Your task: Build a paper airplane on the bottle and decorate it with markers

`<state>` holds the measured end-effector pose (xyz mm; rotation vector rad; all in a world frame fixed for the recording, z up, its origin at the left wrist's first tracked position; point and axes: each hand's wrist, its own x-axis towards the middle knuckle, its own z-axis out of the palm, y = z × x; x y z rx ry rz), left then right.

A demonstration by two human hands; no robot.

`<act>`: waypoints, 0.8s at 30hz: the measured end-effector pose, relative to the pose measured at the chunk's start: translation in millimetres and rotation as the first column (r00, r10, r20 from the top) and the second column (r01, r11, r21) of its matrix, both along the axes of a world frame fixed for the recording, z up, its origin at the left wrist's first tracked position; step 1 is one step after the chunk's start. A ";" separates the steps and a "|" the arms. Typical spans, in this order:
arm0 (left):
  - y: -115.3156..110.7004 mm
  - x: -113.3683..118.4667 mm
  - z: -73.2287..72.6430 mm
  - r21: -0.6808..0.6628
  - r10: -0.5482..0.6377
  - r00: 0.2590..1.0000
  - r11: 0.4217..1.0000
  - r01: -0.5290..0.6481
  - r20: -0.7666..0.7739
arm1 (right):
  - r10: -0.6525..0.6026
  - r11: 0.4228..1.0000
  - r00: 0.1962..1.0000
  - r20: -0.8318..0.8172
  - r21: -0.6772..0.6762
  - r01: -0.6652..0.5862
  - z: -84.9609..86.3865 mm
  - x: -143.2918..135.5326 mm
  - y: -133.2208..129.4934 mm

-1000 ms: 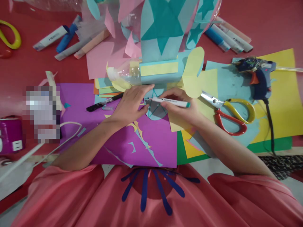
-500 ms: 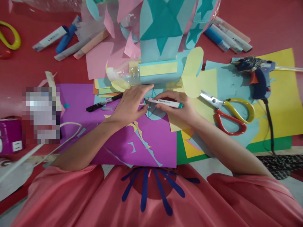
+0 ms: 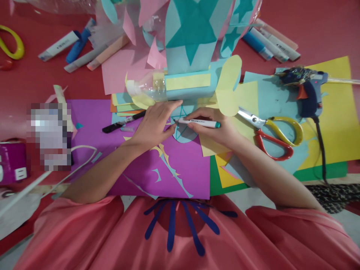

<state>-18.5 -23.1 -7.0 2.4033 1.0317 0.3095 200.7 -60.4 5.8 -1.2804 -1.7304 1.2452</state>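
While the right hand (image 3: 216, 129) pinches a teal-capped marker (image 3: 198, 122) over the pale blue paper circle (image 3: 184, 133) on purple card (image 3: 180, 165), left hand (image 3: 156, 125) fingers spread pinning it, bottle craft (image 3: 174, 84) crowding just behind, scissors (image 3: 271, 131) and glue gun (image 3: 306, 90) rightward, black pen (image 3: 123, 122) leftward.

Scissors (image 3: 274, 133), glue gun (image 3: 306, 88), black pen (image 3: 123, 122)

The scissors (image 3: 271, 131) lay right of the marker (image 3: 198, 122), the glue gun (image 3: 306, 90) behind them; more markers (image 3: 270, 43) lay farther back on the tabletop (image 3: 323, 30).
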 end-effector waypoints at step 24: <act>0.4 -0.4 -1.8 0.000 0.012 1.000 1.000 -0.012 -0.005 | 0.082 0.971 0.997 -0.013 -0.224 -0.083 22.0 20.9 6.9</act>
